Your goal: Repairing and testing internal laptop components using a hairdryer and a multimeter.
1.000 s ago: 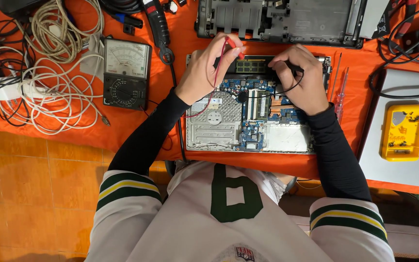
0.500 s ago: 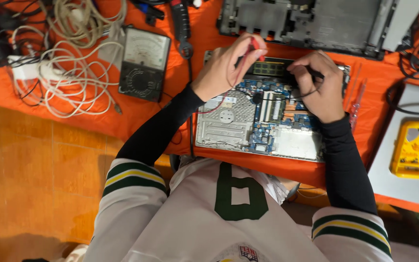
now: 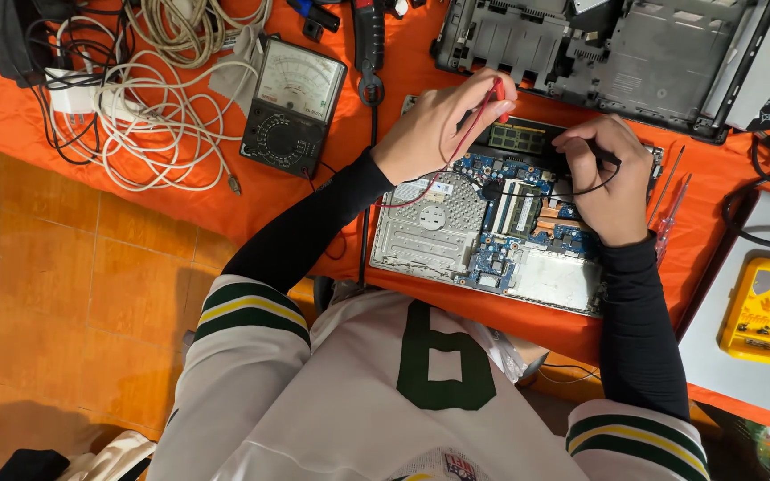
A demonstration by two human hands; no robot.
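At the far left of the orange desk (image 3: 11, 116) lies a tangle of white cables (image 3: 149, 107), with a black adapter above it at the edge of view. Just to their right sits a black meter (image 3: 291, 107) with a dial and a needle scale, tilted a little. A black and red tool (image 3: 369, 40) lies beyond it near the top.

The left hand (image 3: 438, 129) comes next, its grip closed around a red probe (image 3: 495, 96) pinched between thumb and fingers, the tip pointing down toward the board. A thin red wire runs from the probe back under the wrist.

Below and between the two hands lies the circuit board (image 3: 510, 227) of an opened laptop, blue with a large silver plate on its left part and a memory stick (image 3: 519, 138) near its top edge. The right hand (image 3: 612, 183) rests over the board's right part, its grip shut on a black probe (image 3: 603, 156) whose black wire loops across the board.

Behind the board stands an empty grey laptop shell (image 3: 617, 53). Two slim screwdrivers (image 3: 670, 209) lie just beside the right wrist. At the far right a yellow meter (image 3: 768, 312) rests on a grey lid (image 3: 724, 356).
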